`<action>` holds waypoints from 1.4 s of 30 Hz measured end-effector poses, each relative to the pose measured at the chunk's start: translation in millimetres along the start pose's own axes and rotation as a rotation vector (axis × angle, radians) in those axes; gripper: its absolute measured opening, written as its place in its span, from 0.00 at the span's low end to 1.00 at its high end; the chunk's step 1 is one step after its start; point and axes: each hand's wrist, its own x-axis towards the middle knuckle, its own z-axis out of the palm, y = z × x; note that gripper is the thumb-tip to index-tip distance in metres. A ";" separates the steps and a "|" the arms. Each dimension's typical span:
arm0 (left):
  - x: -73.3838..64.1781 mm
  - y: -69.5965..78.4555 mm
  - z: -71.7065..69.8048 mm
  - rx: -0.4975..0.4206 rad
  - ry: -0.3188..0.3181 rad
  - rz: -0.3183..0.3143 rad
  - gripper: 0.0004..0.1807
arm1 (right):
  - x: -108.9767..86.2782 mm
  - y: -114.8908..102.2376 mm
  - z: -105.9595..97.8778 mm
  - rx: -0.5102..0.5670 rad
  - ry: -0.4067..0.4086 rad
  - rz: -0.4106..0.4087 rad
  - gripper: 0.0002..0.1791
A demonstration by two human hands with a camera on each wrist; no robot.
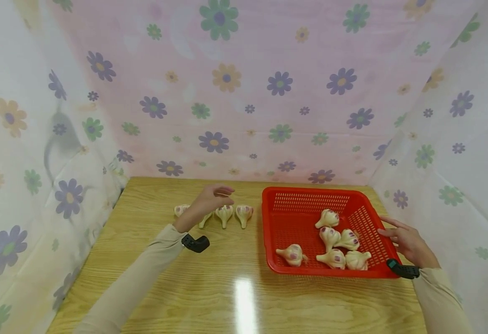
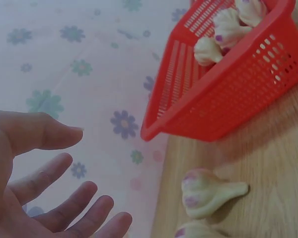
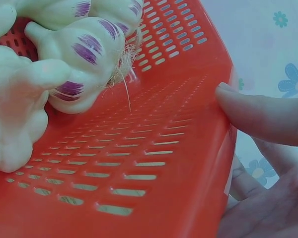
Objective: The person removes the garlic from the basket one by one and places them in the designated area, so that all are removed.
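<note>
My left hand [image 1: 211,199], fingers spread and holding nothing, hovers over a row of garlic bulbs, partly covering one garlic bulb [image 1: 204,220]. In the left wrist view its thumb [image 2: 54,134] stands apart from the fingers. Beside the hand lie more bulbs, the rightmost garlic bulb [image 1: 244,214] nearest the red plastic basket [image 1: 269,232]. At the basket's right side, my right hand [image 1: 413,243] holds the rim, its thumb [image 3: 258,111] on the edge and its fingers along the outside wall. Inside the basket lie several white garlic bulbs [image 3: 84,59] with purple streaks.
A wood-grain table [image 1: 210,287] carries everything. Flowered cloth [image 1: 244,102] hangs behind it and along both sides. Inside the basket, one garlic bulb [image 1: 292,254] lies at the front left, apart from the cluster on the right.
</note>
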 end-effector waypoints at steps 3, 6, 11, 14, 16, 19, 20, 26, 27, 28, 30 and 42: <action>4.1 4.0 7.5 -0.002 -0.014 0.006 0.21 | 1.1 -1.3 0.0 -0.017 0.004 0.008 0.28; 9.5 6.4 14.4 -0.007 -0.037 0.017 0.20 | 1.9 -3.4 -0.5 -0.033 0.001 0.009 0.37; 16.2 10.5 26.6 -0.001 -0.066 0.022 0.19 | -0.1 -4.3 -3.1 -0.083 -0.025 -0.006 0.42; 18.7 12.6 34.2 0.011 -0.078 0.022 0.19 | -1.5 -2.5 -4.9 -0.104 -0.046 -0.018 0.42; 19.8 13.4 38.6 0.019 -0.084 0.028 0.19 | -2.2 -1.0 -5.3 -0.109 -0.055 -0.030 0.42; 22.3 12.5 44.5 0.039 -0.090 0.039 0.18 | -1.4 1.0 -4.9 -0.101 -0.064 -0.047 0.41; 23.0 12.0 46.2 0.043 -0.090 0.041 0.18 | -0.9 1.2 -4.2 -0.108 -0.061 -0.052 0.40; 32.5 10.5 60.9 0.060 -0.111 0.062 0.18 | 1.3 -1.2 -4.9 -0.163 -0.042 -0.059 0.42; 34.0 10.6 64.4 0.064 -0.116 0.067 0.18 | 1.1 -1.7 -5.5 -0.168 -0.038 -0.054 0.43; 35.2 10.5 68.0 0.071 -0.124 0.070 0.17 | 1.0 -1.9 -6.0 -0.172 -0.035 -0.048 0.43; 36.8 10.6 75.2 0.089 -0.136 0.074 0.16 | 0.1 -2.3 -5.9 -0.170 -0.032 -0.035 0.44; 44.5 15.6 105.8 0.220 -0.205 0.099 0.18 | -2.2 -0.2 -3.7 -0.077 -0.025 -0.023 0.37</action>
